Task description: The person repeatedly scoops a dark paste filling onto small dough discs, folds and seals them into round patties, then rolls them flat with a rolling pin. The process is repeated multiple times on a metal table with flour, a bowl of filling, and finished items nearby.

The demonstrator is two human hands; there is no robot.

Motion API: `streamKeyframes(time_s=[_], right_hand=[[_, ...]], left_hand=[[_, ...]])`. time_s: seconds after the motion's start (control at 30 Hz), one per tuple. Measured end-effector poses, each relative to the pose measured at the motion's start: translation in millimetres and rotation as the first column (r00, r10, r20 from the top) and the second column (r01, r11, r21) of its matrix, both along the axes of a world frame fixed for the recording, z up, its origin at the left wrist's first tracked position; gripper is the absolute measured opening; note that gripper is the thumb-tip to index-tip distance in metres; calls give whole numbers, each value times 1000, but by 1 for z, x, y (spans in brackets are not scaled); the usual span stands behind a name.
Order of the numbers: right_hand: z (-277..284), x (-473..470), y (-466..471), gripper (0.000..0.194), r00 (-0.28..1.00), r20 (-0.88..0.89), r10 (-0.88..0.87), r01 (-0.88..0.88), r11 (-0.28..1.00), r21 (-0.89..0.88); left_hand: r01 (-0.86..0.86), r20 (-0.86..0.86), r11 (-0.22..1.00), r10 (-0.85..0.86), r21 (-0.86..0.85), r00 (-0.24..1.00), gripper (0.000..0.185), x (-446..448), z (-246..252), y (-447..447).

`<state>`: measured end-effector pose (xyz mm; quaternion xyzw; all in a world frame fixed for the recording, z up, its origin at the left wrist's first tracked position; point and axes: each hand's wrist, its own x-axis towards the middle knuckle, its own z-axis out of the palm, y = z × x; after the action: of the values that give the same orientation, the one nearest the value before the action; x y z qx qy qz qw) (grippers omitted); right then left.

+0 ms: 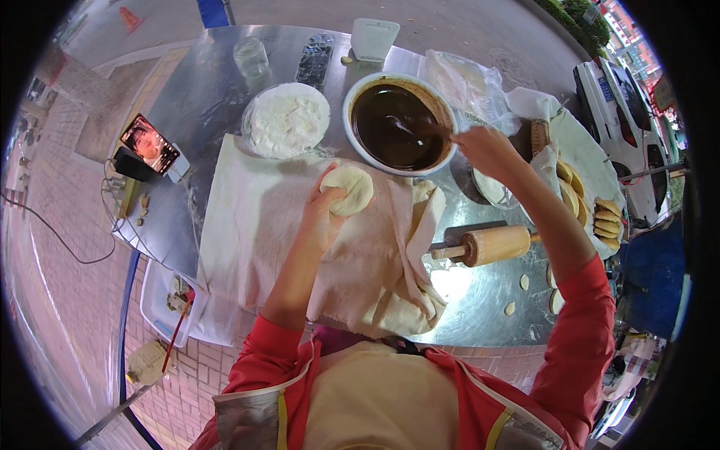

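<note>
My left hand (326,209) holds a round, flattened piece of pale dough (350,190) above a cream cloth (259,225), thumb pressed on its face. At the right rim of a white bowl (350,143) of dark brown liquid, my right hand (485,151) grips a thin handle; its far end reaches towards the liquid and is blurred. Left of that bowl stands a clear bowl of white flour (288,119). A wooden rolling pin (498,245) lies on the metal table, right of the cloth.
A cloth-lined basket (540,138) with flat breads (607,222) stands at the right, near a small container of white powder (492,188). Plastic bags (469,84), a glass jar (251,59) and a white stand (374,40) are at the back. A phone (149,144) stands left; its cable trails there.
</note>
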<state>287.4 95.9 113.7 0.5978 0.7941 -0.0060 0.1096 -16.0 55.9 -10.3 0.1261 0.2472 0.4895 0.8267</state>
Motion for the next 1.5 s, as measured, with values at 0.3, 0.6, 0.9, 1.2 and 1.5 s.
streamKeyframes(time_s=[0.3, 0.6, 0.9, 1.2, 1.5], right_hand=[[-30, -26, -89, 28, 857, -371, -357, 361, 930, -63], [-87, -57, -9, 52, 830, -558, 15, 266, 868, 419], [-120, -50, 63, 69, 974, -228, -17, 17, 1000, -3], [-44, -11, 6, 62, 670, -674, -311, 129, 943, -307], [-53, -71, -39, 73, 874, -480, 67, -4, 991, 131]], left_hand=[[46, -116, 999, -45, 1, 992, 24, 12, -1, 9], [74, -244, 994, -52, 84, 969, 41, 18, 13, 10], [48, -279, 993, -14, 112, 960, 36, 18, 16, 20], [53, -58, 997, -56, -64, 997, 48, 70, 33, 50], [210, 171, 977, -204, -19, 964, 66, 97, 16, 84]])
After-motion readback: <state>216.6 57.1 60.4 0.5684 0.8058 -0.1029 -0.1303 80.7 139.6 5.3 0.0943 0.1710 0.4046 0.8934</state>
